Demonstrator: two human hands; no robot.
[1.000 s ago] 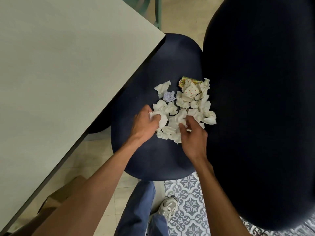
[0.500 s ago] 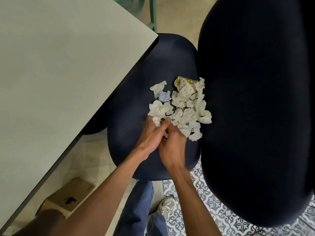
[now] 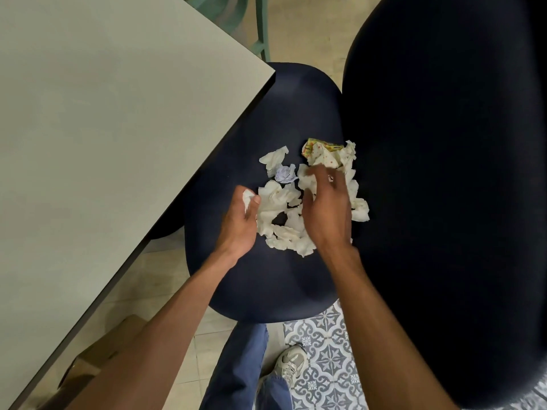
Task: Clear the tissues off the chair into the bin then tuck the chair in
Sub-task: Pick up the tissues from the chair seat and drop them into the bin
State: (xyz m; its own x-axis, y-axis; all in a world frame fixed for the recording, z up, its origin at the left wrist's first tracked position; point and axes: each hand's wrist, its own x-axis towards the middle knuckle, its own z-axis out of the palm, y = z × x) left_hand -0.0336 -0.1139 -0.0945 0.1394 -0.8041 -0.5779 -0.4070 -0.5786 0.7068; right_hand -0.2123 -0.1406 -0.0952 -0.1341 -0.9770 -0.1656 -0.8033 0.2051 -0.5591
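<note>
Since half a second ago the two hands have parted from the near edge of the heap. The left hand [image 3: 239, 223] has gone to the heap's left side, and the right hand [image 3: 328, 211] has reached forward over its right part. The tissues [image 3: 281, 208] lie crumpled in a loose heap on the middle of the chair seat [image 3: 266, 276], mostly toward the side where the dark backrest [image 3: 444, 202] rises. The left hand grips a small white wad [image 3: 247, 198] between thumb and curled fingers, just beside the heap and above the seat's left half. The right hand is unclenched, with its fingers stretched and spread low over the tissues. It is blurred, so whether the fingertips touch the paper cannot be told. At the far end of the heap on the seat sit a lilac tissue [image 3: 285, 174] and a red-dotted tissue [image 3: 324, 153] with a yellow edge. The table [image 3: 103, 128] overlaps the seat's far left corner. Below the seat's near edge are a blue trouser leg [image 3: 242, 365], a grey shoe [image 3: 291, 365] and patterned floor tiles [image 3: 325, 335]. A cardboard box [image 3: 88, 365] stands on the floor to the near left of the seat.
</note>
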